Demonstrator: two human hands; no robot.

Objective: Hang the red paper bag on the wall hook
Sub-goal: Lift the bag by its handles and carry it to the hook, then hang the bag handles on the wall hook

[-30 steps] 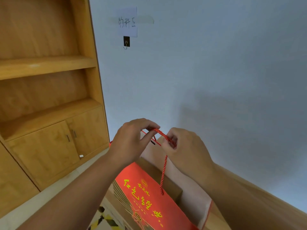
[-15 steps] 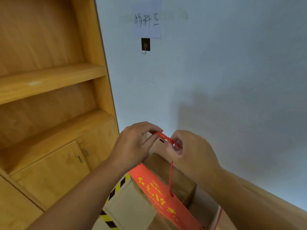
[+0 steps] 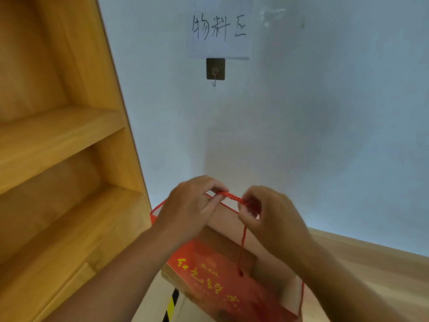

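The red paper bag (image 3: 218, 282) with yellow lettering hangs low in the middle, below my hands. Its red twisted rope handle (image 3: 232, 196) is stretched taut between them. My left hand (image 3: 192, 205) pinches the handle's left end and my right hand (image 3: 271, 217) pinches its right end. One rope strand drops from my right hand down to the bag's rim. The wall hook (image 3: 215, 72), a dark square plate with a small metal hook, is on the pale wall straight above my hands, well apart from the handle.
A wooden shelf unit (image 3: 69, 140) stands close on the left, its side panel next to the hook. A white paper label (image 3: 219, 29) with handwriting sits just above the hook. Wooden flooring (image 3: 371, 263) shows at lower right, and black-yellow tape (image 3: 170, 305) below the bag.
The view has closed in on the wall, so the hook looks larger and more central. My hands have kept hold of the rope handle and drawn it out wider between them.
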